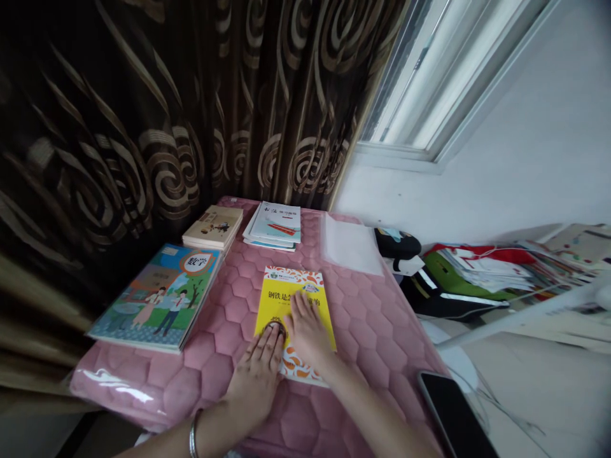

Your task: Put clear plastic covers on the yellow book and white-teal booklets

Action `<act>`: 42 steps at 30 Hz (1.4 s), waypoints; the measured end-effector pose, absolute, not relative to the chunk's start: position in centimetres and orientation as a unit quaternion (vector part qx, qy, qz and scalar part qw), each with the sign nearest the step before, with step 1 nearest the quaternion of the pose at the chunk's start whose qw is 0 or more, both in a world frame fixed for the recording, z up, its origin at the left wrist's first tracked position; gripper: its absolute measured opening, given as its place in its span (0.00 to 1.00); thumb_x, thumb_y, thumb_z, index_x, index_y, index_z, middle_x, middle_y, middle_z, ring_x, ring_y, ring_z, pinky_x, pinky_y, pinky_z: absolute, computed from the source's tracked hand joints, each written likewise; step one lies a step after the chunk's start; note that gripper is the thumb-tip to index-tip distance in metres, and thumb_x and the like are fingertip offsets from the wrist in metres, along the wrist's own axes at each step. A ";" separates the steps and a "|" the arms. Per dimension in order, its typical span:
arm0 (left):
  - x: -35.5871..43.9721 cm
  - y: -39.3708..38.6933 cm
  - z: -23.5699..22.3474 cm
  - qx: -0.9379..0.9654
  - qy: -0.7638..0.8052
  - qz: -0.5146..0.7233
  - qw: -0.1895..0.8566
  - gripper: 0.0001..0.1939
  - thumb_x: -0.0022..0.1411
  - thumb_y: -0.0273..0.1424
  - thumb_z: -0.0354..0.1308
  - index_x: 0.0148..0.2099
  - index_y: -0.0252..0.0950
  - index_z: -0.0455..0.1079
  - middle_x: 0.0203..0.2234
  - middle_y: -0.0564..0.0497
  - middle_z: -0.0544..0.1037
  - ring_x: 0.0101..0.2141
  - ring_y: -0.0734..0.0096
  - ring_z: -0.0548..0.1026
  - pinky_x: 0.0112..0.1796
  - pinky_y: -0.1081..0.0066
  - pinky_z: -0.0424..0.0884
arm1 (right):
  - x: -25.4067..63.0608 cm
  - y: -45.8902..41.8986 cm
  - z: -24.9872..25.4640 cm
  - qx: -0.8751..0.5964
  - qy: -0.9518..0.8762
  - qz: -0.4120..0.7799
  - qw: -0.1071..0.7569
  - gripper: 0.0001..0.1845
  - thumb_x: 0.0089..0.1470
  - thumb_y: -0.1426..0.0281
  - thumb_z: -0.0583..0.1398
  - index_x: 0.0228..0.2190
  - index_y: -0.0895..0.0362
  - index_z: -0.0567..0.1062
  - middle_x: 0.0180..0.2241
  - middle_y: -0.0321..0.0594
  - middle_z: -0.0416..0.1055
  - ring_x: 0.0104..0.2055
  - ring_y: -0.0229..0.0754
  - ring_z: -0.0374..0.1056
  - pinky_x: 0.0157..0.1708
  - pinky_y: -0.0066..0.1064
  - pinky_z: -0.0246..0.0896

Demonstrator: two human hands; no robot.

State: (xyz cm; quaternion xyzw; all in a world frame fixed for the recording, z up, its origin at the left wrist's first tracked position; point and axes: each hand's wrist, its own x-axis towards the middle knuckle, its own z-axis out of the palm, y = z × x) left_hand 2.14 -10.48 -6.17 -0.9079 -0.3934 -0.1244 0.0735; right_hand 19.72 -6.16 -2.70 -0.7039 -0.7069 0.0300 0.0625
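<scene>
A yellow book (262,308) with an orange-and-white leaf pattern along its top and bottom lies closed on the pink table cover (238,289). My left hand (258,372) rests on the book's lower left part, fingers stretched out and a bracelet at the wrist. Flat on the middle of the cover is my right hand (308,327), its fingers extended and hiding part of the title. Neither hand grips anything. To the left of both hands, a stack of books has a blue-green mathematics textbook (155,296) on top.
Behind stand a stack of beige books (214,226) and a pile of white-and-teal booklets (277,222). Clear plastic sheets (353,245) lie at the back right. A phone (456,413) is at the near right edge. Beyond are a green bag (453,277) and piled papers.
</scene>
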 end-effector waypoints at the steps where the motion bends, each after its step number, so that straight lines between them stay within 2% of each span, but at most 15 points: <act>1: 2.2 -10.5 -6.2 -0.909 -0.391 -0.125 0.073 0.37 0.60 0.23 0.47 0.71 0.34 0.47 0.67 0.44 0.56 0.65 0.60 0.57 0.60 0.57 0.63 | 19.2 -7.7 -3.2 -0.689 -0.721 0.026 0.074 0.32 0.67 0.61 0.41 0.65 0.66 0.54 0.69 0.49 0.42 0.71 0.49 0.36 0.68 0.46 0.35; 5: 2.2 -10.5 -6.3 -0.906 -0.396 -0.130 0.078 0.37 0.60 0.21 0.47 0.71 0.33 0.47 0.67 0.44 0.54 0.66 0.61 0.56 0.60 0.59 0.62 | 20.6 -12.2 -4.9 -0.673 -0.734 0.020 0.095 0.32 0.67 0.60 0.41 0.66 0.62 0.53 0.69 0.45 0.43 0.71 0.47 0.36 0.69 0.46 0.35; 8: 1.9 -10.5 -6.1 -0.906 -0.396 -0.136 0.067 0.38 0.61 0.23 0.46 0.72 0.34 0.41 0.68 0.45 0.52 0.66 0.62 0.54 0.61 0.60 0.60 | 23.1 -13.4 -5.7 -0.711 -0.696 0.036 0.097 0.32 0.66 0.62 0.40 0.67 0.62 0.50 0.69 0.44 0.40 0.71 0.46 0.36 0.68 0.50 0.35; 11: 1.6 -10.8 -5.4 -0.913 -0.383 -0.138 0.036 0.39 0.65 0.33 0.48 0.73 0.33 0.36 0.69 0.43 0.50 0.67 0.57 0.52 0.62 0.57 0.57 | 24.1 -13.6 -6.2 -0.728 -0.673 0.063 0.113 0.32 0.66 0.62 0.39 0.68 0.60 0.46 0.70 0.42 0.37 0.71 0.45 0.36 0.68 0.49 0.37; 14: 2.2 -11.1 -4.8 -0.911 -0.391 -0.135 -0.003 0.39 0.66 0.41 0.46 0.72 0.32 0.38 0.68 0.42 0.50 0.67 0.53 0.51 0.63 0.54 0.56 | 23.8 -13.5 -6.6 -0.733 -0.662 0.077 0.134 0.32 0.66 0.63 0.40 0.68 0.58 0.46 0.70 0.40 0.37 0.71 0.45 0.35 0.68 0.46 0.39; 17: 4.6 -10.5 -4.4 -0.898 -0.422 -0.118 -0.047 0.34 0.67 0.39 0.43 0.72 0.33 0.44 0.68 0.43 0.53 0.67 0.53 0.51 0.63 0.51 0.55 | 23.4 -13.4 -6.7 -0.736 -0.658 0.077 0.139 0.32 0.65 0.63 0.40 0.68 0.58 0.47 0.70 0.40 0.40 0.71 0.44 0.35 0.68 0.46 0.38; 20: 7.6 -7.9 -4.0 -0.892 -0.432 -0.088 -0.097 0.32 0.68 0.38 0.41 0.70 0.31 0.50 0.68 0.43 0.52 0.67 0.55 0.51 0.64 0.53 0.52 | 23.4 -13.5 -6.6 -0.736 -0.659 0.081 0.130 0.32 0.65 0.64 0.40 0.68 0.58 0.48 0.70 0.41 0.41 0.71 0.45 0.37 0.68 0.47 0.38; 24: 9.8 -2.4 -3.1 -0.881 -0.446 -0.112 -0.111 0.32 0.68 0.36 0.39 0.71 0.33 0.47 0.68 0.46 0.53 0.68 0.57 0.47 0.65 0.52 0.47 | 23.7 -13.5 -6.3 -0.734 -0.661 0.085 0.130 0.32 0.65 0.62 0.40 0.68 0.58 0.48 0.70 0.40 0.41 0.71 0.46 0.39 0.68 0.47 0.41; 30: 9.0 3.0 -2.5 -0.858 -0.492 -0.103 -0.104 0.32 0.68 0.36 0.39 0.71 0.32 0.48 0.69 0.44 0.51 0.68 0.60 0.48 0.66 0.54 0.44 | 23.7 -13.6 -6.2 -0.735 -0.660 0.085 0.127 0.33 0.65 0.61 0.40 0.68 0.58 0.46 0.70 0.37 0.39 0.71 0.45 0.37 0.67 0.45 0.43; 33: 8.8 3.3 -2.9 -0.860 -0.489 -0.105 -0.098 0.32 0.68 0.37 0.40 0.71 0.32 0.48 0.69 0.44 0.52 0.68 0.60 0.48 0.66 0.54 0.44 | 23.6 -13.6 -6.2 -0.742 -0.659 0.063 0.100 0.33 0.64 0.60 0.42 0.67 0.58 0.50 0.69 0.37 0.40 0.71 0.50 0.31 0.67 0.52 0.39; 36: 8.9 3.2 -3.3 -0.863 -0.484 -0.115 -0.086 0.32 0.68 0.36 0.40 0.71 0.33 0.47 0.68 0.43 0.53 0.68 0.59 0.49 0.65 0.52 0.45 | 23.1 -12.8 -5.7 -0.743 -0.664 0.033 0.074 0.33 0.63 0.59 0.44 0.65 0.60 0.56 0.68 0.42 0.44 0.71 0.55 0.28 0.66 0.61 0.30; 38: 8.9 3.1 -3.4 -0.864 -0.484 -0.114 -0.082 0.32 0.68 0.35 0.40 0.71 0.33 0.46 0.68 0.42 0.53 0.68 0.58 0.49 0.65 0.51 0.45 | 22.6 -11.5 -5.0 -0.729 -0.682 0.032 0.061 0.34 0.64 0.58 0.44 0.64 0.64 0.58 0.68 0.47 0.45 0.71 0.55 0.30 0.67 0.58 0.30; 42: 8.8 3.1 -3.1 -0.866 -0.480 -0.111 -0.083 0.31 0.68 0.35 0.40 0.71 0.32 0.47 0.68 0.42 0.53 0.68 0.58 0.48 0.65 0.51 0.46 | 21.9 -7.7 -3.6 -0.694 -0.717 0.033 0.050 0.34 0.65 0.60 0.42 0.65 0.67 0.54 0.68 0.49 0.43 0.71 0.51 0.35 0.68 0.50 0.34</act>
